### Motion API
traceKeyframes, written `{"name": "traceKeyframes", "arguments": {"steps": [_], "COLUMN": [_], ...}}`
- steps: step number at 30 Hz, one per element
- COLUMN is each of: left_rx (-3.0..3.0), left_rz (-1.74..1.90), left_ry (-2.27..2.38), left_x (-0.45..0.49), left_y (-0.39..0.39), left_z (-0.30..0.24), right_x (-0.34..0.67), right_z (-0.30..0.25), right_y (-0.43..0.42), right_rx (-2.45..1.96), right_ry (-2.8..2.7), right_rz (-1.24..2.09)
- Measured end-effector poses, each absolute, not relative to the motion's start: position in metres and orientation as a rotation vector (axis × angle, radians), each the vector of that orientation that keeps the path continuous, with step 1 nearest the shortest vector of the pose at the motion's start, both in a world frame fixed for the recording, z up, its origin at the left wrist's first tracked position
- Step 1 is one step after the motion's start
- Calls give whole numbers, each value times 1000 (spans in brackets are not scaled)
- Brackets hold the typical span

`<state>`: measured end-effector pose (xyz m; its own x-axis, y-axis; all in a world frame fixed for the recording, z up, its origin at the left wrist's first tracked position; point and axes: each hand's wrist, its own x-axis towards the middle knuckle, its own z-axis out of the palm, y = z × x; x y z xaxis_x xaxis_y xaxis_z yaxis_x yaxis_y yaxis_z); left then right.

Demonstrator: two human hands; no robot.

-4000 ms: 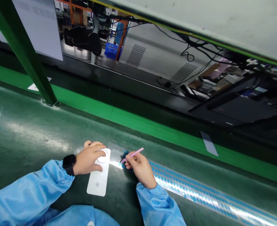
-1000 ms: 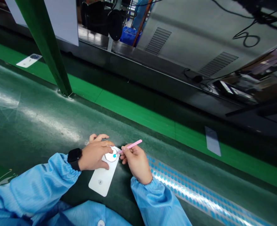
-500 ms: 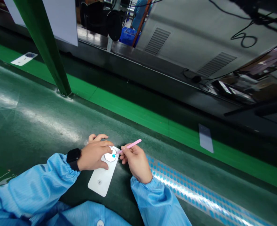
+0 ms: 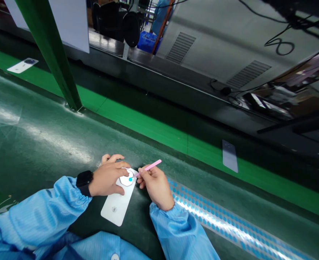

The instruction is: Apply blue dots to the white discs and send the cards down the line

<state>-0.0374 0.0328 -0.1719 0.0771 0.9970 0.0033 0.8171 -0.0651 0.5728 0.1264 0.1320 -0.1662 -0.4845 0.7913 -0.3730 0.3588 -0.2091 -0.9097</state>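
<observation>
A white phone back cover (image 4: 116, 206) lies on the dark green bench in front of me. My left hand (image 4: 107, 177) presses down on its upper end, fingers around the round camera opening. My right hand (image 4: 154, 186) pinches pink tweezers (image 4: 148, 168), whose tip carries a small blue round sticker (image 4: 130, 179) right at that opening. A black watch sits on my left wrist, and both arms wear light blue sleeves.
A long strip of blue dot stickers (image 4: 221, 225) runs to the right of my right hand. Beyond, a bright green conveyor belt (image 4: 154, 128) carries a grey cover (image 4: 229, 156) and a white cover (image 4: 21, 65). A green post (image 4: 53, 57) stands at the left.
Four seconds ago the tweezers were over the sticker strip; now their tip holds a blue sticker at the cover's opening. The covers on the belt have slid leftward.
</observation>
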Motion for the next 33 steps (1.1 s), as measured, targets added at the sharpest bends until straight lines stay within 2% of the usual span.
{"name": "traceKeyframes", "arguments": {"steps": [33], "left_rx": [2029], "left_rz": [572], "left_ry": [1857], "left_x": [-36], "left_y": [27], "left_z": [-172], "right_x": [123], "right_z": [-161], "right_y": [125], "right_rx": [-1367], "right_ry": [-1788], "right_rz": [1612]}}
